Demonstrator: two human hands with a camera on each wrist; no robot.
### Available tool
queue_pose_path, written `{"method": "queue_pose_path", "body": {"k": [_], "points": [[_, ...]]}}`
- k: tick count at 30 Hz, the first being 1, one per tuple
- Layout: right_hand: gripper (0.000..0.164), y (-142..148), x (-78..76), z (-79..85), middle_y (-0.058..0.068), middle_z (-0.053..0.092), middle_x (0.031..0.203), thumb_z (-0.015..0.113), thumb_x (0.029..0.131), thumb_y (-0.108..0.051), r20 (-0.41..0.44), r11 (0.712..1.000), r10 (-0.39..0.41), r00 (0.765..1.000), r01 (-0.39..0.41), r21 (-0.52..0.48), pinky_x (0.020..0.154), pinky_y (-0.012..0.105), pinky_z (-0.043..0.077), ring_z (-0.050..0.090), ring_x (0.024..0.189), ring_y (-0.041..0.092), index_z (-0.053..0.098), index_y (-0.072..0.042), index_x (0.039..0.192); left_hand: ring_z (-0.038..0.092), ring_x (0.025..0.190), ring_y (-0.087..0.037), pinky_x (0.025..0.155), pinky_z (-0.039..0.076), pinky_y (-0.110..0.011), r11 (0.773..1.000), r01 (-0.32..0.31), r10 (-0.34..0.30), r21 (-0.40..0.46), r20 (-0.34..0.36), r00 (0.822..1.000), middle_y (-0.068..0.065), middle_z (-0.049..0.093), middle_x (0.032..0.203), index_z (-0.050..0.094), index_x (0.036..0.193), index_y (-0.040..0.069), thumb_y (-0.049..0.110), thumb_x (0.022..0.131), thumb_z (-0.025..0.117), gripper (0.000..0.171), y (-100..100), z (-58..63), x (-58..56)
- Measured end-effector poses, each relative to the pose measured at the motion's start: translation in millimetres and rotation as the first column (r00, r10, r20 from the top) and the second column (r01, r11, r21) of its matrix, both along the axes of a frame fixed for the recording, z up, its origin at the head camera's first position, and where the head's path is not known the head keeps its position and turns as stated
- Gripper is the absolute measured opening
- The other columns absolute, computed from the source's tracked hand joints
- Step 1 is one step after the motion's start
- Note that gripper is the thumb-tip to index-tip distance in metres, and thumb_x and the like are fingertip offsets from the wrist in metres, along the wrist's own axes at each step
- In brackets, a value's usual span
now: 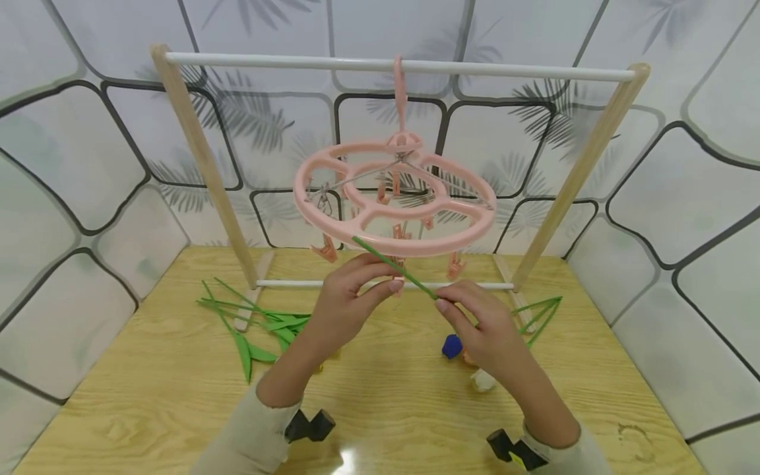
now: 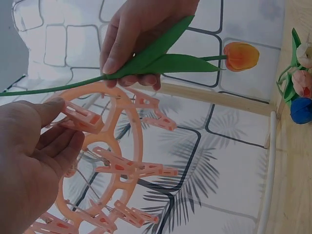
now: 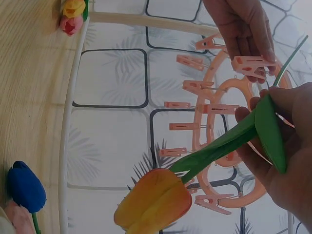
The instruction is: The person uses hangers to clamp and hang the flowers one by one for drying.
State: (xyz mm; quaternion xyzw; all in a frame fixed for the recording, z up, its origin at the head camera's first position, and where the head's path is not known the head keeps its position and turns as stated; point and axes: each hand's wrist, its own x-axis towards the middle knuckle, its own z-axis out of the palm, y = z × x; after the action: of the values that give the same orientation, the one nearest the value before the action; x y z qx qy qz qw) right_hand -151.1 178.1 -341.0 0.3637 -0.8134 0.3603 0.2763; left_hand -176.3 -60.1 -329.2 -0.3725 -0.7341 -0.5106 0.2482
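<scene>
A pink round clip hanger [image 1: 451, 247] hangs by its hook, with several clothespins around its rings. At its near side my left hand [image 1: 347, 297] pinches one pink clothespin [image 2: 83, 118] between thumb and fingers. My right hand [image 1: 483, 323] grips an orange-yellow artificial tulip [image 3: 153, 200] by its green stem, close to the leaves. The flower head points downward, and the thin stem end [image 1: 380, 252] slants up to the left, past the left hand and in front of the hanger's rim. In the head view the right hand hides the tulip's leaves and most of its bloom.
A white rod [image 1: 285, 63] on wooden posts [image 1: 204, 158] carries the hanger. Green-stemmed tulips [image 1: 243, 349] lie on the left of the wooden table [image 1: 386, 409]. To the right lie a blue tulip [image 1: 452, 346], a white one [image 1: 483, 380] and a pink one [image 2: 302, 83].
</scene>
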Motion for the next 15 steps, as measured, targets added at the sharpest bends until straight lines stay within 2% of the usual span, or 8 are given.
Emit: {"method": "queue_pose_path", "body": {"k": [2, 5, 8, 12, 15], "points": [[0.018, -0.5, -1.1, -0.1, 0.000, 0.070, 0.099, 0.067, 0.094, 0.002, -0.008, 1.000, 0.014, 1.000, -0.014, 0.013, 0.078, 0.019, 0.049, 0.062, 0.087, 0.010, 0.072, -0.009, 0.107, 0.066, 0.104, -0.017, 0.084, 0.056, -0.032, 1.000, -0.004, 0.004, 0.006, 0.011, 1.000, -0.006, 0.073, 0.109, 0.077, 0.102, 0.007, 0.003, 0.091, 0.073, 0.013, -1.1, 0.7, 0.9], [0.016, -2.3, -3.8, -2.5, 0.000, 0.070, 0.099, 0.067, 0.095, -0.001, -0.028, 0.998, 0.042, 0.999, -0.041, 0.044, 0.076, 0.019, 0.050, 0.062, 0.085, 0.009, 0.072, -0.010, 0.107, 0.066, 0.108, -0.018, 0.087, 0.057, -0.033, 0.999, 0.011, -0.013, 0.032, 0.063, 0.998, -0.007, 0.073, 0.112, 0.077, 0.104, 0.006, 0.003, 0.091, 0.073, 0.014, -2.8, 2.2, 2.0], [0.017, -5.5, -6.4, -5.7, -0.002, 0.070, 0.100, 0.066, 0.096, -0.002, -0.020, 0.994, 0.085, 0.996, -0.083, 0.070, 0.074, 0.018, 0.050, 0.061, 0.083, 0.007, 0.073, -0.012, 0.108, 0.066, 0.112, -0.019, 0.090, 0.058, -0.033, 0.995, 0.055, -0.064, 0.078, 0.125, 0.990, -0.009, 0.071, 0.117, 0.077, 0.107, 0.004, 0.004, 0.093, 0.072, 0.015, -4.5, 2.4, 1.4], [0.024, -9.9, -7.2, -6.1, -0.002, 0.068, 0.101, 0.064, 0.095, 0.004, 0.039, 0.982, 0.180, 0.983, -0.182, 0.056, 0.069, 0.017, 0.047, 0.055, 0.077, 0.005, 0.073, -0.011, 0.112, 0.065, 0.114, -0.020, 0.096, 0.057, -0.034, 0.984, 0.114, -0.138, 0.139, 0.178, 0.974, -0.011, 0.070, 0.118, 0.075, 0.110, 0.000, 0.004, 0.095, 0.070, 0.017, -6.5, 2.2, 0.4], [0.029, -11.3, -6.5, -3.4, -0.001, 0.067, 0.100, 0.062, 0.094, 0.009, 0.068, 0.969, 0.243, 0.968, -0.246, 0.036, 0.068, 0.018, 0.047, 0.052, 0.076, 0.005, 0.073, -0.009, 0.113, 0.065, 0.115, -0.020, 0.099, 0.055, -0.035, 0.977, 0.125, -0.163, 0.174, 0.224, 0.961, -0.010, 0.070, 0.117, 0.075, 0.109, 0.001, 0.005, 0.095, 0.070, 0.016, -7.5, 3.4, 1.1]]}}
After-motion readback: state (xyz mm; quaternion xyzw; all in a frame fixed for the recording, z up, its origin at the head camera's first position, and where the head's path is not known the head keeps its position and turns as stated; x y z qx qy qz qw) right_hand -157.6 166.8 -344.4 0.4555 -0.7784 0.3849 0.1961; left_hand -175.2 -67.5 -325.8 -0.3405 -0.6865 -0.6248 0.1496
